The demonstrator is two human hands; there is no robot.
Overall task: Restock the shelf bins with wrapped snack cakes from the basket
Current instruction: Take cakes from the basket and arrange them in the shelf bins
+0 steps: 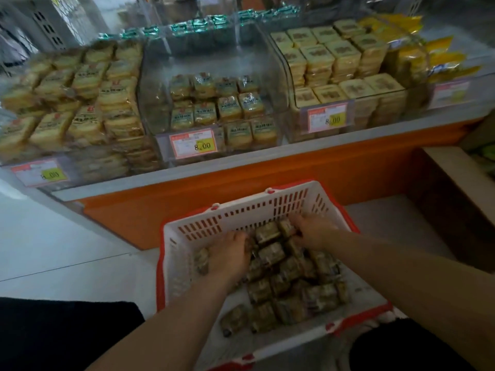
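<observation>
Wrapped snack cakes point(292, 285) lie loose in the white basket with a red rim point(171, 263), spread over most of its floor from the near edge to the far wall, some flat and some tipped on edge. The basket sits on the pale floor just before the shelf's orange base point(267, 183). Both hands are down among the cakes at the far end of the pile: the left hand point(230, 257) lies palm down near the basket's left wall with its fingers curled into the wrappers, and the right hand point(313, 231) is bent over the cakes by the far right corner, fingers tucked around one or more. Each seems to be gathering a clutch, though the blur hides exactly what is held. Beyond the basket, three clear shelf bins stand side by side along the shelf front. The left bin point(67, 103) is stacked high, the middle bin point(219, 108) is only partly filled behind its price tag point(192, 143), and the right bin point(345, 68) holds neat square packs. The risk, as I judge it, is a loose handful: slick wrappers could slip during the lift over the basket wall and fall to the floor. Cakes could also land in a bin of another sort, since the packs look alike.
</observation>
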